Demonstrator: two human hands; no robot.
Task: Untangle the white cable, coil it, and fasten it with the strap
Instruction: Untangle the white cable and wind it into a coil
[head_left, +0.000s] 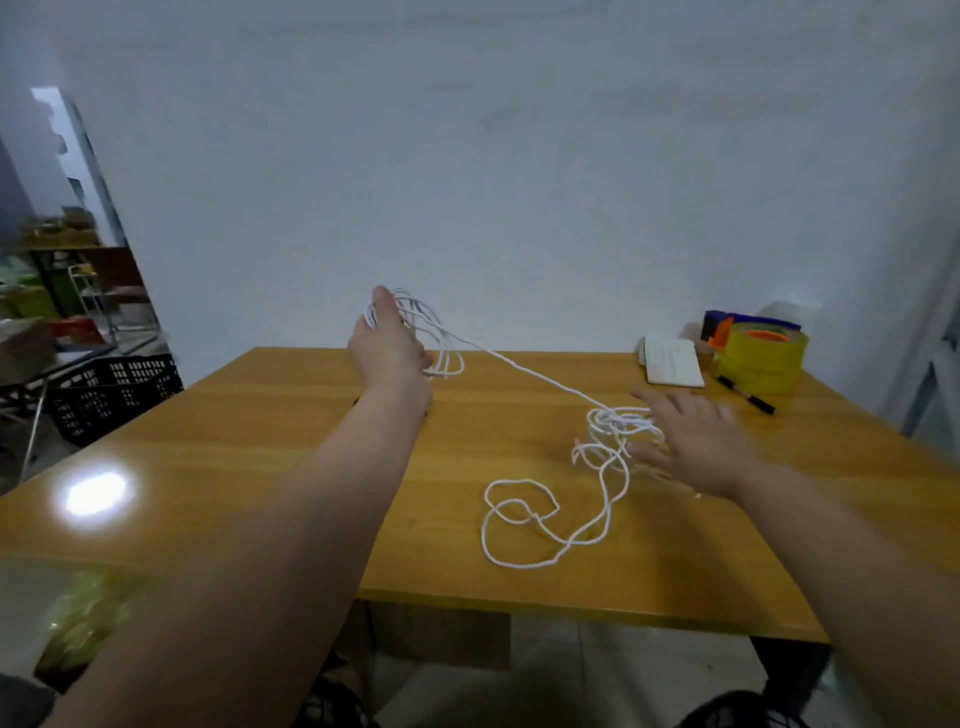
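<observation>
Several white cable (615, 418) loops gripped by left hand (387, 345); right hand (696, 441) spread, apparently touching tangle.

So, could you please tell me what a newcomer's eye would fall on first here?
The white cable: its loops are bunched in the left grip, raised over the far edge of the table, with a strand running down to a tangle on the right. The right grip spreads open by that tangle.

- counter (270, 447): yellow wood grain, smooth, glossy enough to mirror a lamp glare
- white cable (540, 558): matt, cord-like
- tape rolls (761, 358): shiny yellowish plastic
- notepad (672, 361): matt white paper
- crate (111, 395): black perforated plastic
</observation>
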